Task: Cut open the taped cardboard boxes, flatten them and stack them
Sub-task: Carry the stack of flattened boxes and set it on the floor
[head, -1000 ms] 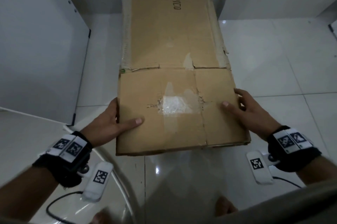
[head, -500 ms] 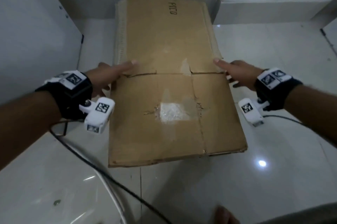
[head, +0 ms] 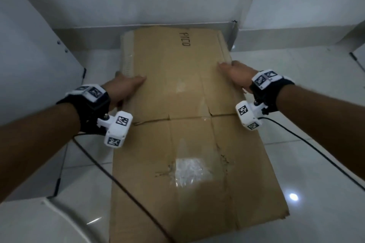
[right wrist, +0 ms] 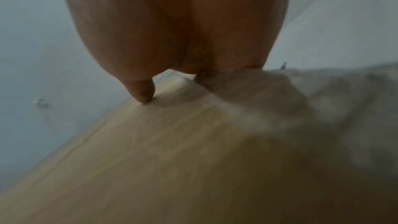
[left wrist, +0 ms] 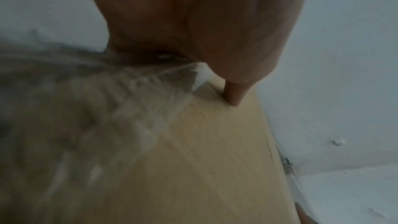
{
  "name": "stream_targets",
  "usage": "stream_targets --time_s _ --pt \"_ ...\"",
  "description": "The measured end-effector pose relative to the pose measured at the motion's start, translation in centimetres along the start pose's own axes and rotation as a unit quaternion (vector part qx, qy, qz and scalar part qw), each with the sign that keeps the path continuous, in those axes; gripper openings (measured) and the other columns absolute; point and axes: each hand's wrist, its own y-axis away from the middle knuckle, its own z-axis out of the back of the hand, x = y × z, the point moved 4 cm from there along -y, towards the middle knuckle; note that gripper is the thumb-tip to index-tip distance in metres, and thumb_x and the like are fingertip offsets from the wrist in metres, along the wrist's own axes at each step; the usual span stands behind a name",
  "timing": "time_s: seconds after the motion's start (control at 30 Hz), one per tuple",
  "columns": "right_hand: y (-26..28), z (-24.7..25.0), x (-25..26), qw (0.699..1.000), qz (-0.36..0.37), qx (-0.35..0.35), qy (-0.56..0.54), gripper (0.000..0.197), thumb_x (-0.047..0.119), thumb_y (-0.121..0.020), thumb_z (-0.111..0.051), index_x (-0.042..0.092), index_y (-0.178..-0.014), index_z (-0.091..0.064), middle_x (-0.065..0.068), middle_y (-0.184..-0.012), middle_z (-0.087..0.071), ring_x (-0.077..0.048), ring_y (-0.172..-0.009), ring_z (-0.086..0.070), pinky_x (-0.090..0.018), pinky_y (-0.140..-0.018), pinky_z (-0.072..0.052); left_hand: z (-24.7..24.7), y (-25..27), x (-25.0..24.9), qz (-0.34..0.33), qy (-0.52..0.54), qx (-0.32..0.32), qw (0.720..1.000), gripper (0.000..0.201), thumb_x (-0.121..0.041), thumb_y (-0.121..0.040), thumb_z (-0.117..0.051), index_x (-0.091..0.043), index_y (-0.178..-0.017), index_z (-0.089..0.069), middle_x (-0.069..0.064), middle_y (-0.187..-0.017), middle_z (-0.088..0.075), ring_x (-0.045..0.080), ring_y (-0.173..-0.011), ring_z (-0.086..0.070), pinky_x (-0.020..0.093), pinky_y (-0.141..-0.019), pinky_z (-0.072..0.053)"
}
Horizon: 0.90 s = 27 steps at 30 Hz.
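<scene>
A flattened brown cardboard box (head: pixel 177 144) lies on the white tiled floor, with "PICO" written near its far end and a patch of clear tape (head: pixel 189 171) on the near half. My left hand (head: pixel 126 86) holds the box's left edge on the far half, thumb on top and fingers hidden under the edge. My right hand (head: pixel 233 72) holds the right edge the same way. In the left wrist view the left hand (left wrist: pixel 204 31) pinches the cardboard (left wrist: pixel 204 159) under its thumb. In the right wrist view the right hand (right wrist: pixel 172 23) does the same on the cardboard (right wrist: pixel 172 159).
The box's far end touches the grey baseboard (head: pixel 158 29) of the back wall. A white panel (head: pixel 29 55) stands at the left. A white curved object (head: pixel 49 223) sits at the lower left. Black cables (head: pixel 118 179) trail from both wrists.
Both hands have moved from the near half of the cardboard, past the middle fold, to the edges of the far half. The view has shifted forward over the box.
</scene>
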Motion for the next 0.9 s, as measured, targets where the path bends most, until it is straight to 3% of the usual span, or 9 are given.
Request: stream_targets --time_s 0.07,0.13,0.23,0.4,0.5,0.6,0.67,0.77,0.9 --pt "0.1 -0.7 0.7 0.999 0.017 0.017 0.031 0.103 0.081 -0.082 -0.045 0.012 -0.155 -0.027 -0.013 -0.155 -0.041 -0.038 -0.136 -0.045 -0.05 -0.114 -0.036 -0.7 -0.4 -0.3 0.005 -0.023 0.017 1.0 0.117 -0.072 -0.079 -0.068 -0.013 -0.16 -0.006 0.012 -0.156 -0.04 0.035 -0.128 -0.054 0.054 -0.105 -0.049" --pt "0.8 -0.5 0.6 0.999 0.014 0.02 0.025 0.111 0.088 -0.072 -0.045 0.016 -0.155 -0.028 -0.01 -0.156 -0.04 -0.036 -0.138 -0.044 -0.051 -0.115 -0.034 -0.4 -0.2 -0.3 0.002 -0.024 0.029 0.999 0.114 -0.07 -0.08 -0.07 -0.015 -0.159 -0.009 0.011 -0.155 -0.042 0.035 -0.127 -0.055 0.054 -0.104 -0.05" --pt "4.7 0.8 0.1 0.996 0.079 -0.011 0.042 0.094 0.078 -0.087 -0.046 0.019 -0.157 -0.024 0.001 -0.156 -0.037 -0.022 -0.141 -0.038 -0.037 -0.114 -0.03 1.1 2.3 0.0 -0.039 -0.053 -0.03 0.997 0.13 -0.077 -0.068 -0.073 -0.022 -0.162 -0.002 0.007 -0.165 -0.028 0.03 -0.142 -0.041 0.049 -0.116 -0.037" --pt "17.8 -0.4 -4.5 0.924 0.321 0.033 0.204 0.103 0.092 -0.075 -0.042 0.029 -0.155 -0.028 0.0 -0.166 -0.019 -0.022 -0.15 -0.024 -0.047 -0.121 -0.025 1.2 16.1 3.4 -0.283 -0.15 -0.075 0.944 0.09 -0.07 -0.083 -0.065 -0.025 -0.154 -0.033 -0.012 -0.155 -0.032 0.003 -0.14 -0.032 0.03 -0.119 -0.028" --pt "25.3 -2.7 -10.6 0.891 0.382 0.042 0.243 0.118 0.095 -0.065 -0.053 0.027 -0.157 -0.026 -0.006 -0.168 -0.01 -0.032 -0.152 -0.017 -0.061 -0.117 -0.028 -0.4 24.4 8.3 -0.406 -0.221 -0.017 0.887 0.101 -0.073 -0.07 -0.072 -0.015 -0.146 -0.04 0.004 -0.157 -0.033 0.02 -0.147 -0.031 0.033 -0.12 -0.026" --pt "28.8 -4.6 -16.2 0.897 0.343 0.045 0.277 0.133 0.092 -0.052 -0.066 0.032 -0.16 -0.015 -0.006 -0.169 0.006 -0.037 -0.154 0.001 -0.066 -0.114 -0.019 -2.4 28.0 14.4 -0.38 -0.297 0.015 0.876 0.12 -0.085 -0.054 -0.074 -0.027 -0.152 -0.033 0.012 -0.166 -0.017 0.039 -0.154 -0.015 0.063 -0.12 -0.018" --pt "28.7 -5.5 -18.1 0.911 0.311 0.03 0.271 0.129 0.085 -0.054 -0.065 0.034 -0.16 -0.011 -0.008 -0.168 0.01 -0.041 -0.153 0.002 -0.072 -0.112 -0.022 -3.7 28.3 17.6 -0.355 -0.33 0.021 0.874 0.117 -0.072 -0.061 -0.081 -0.037 -0.156 -0.024 0.011 -0.169 -0.005 0.045 -0.154 -0.006 0.075 -0.113 -0.018" --pt "27.5 -6.6 -18.4 0.925 0.306 -0.008 0.224 0.113 0.067 -0.063 -0.071 0.031 -0.156 -0.018 -0.014 -0.167 0.001 -0.047 -0.149 -0.012 -0.074 -0.104 -0.035 -4.4 27.1 18.7 -0.36 -0.293 0.019 0.886 0.111 -0.031 -0.064 -0.094 -0.033 -0.153 -0.029 0.016 -0.166 -0.008 0.045 -0.148 -0.024 0.068 -0.102 -0.045" --pt "27.4 -6.6 -18.8 0.928 0.315 -0.032 0.199 0.109 0.071 -0.065 -0.067 0.028 -0.154 -0.022 -0.018 -0.165 -0.002 -0.047 -0.147 -0.016 -0.069 -0.108 -0.034 -4.3 26.4 18.4 -0.367 -0.266 0.001 0.892 0.108 -0.019 -0.061 -0.097 -0.027 -0.148 -0.033 0.021 -0.161 -0.015 0.047 -0.137 -0.039 0.055 -0.098 -0.051"
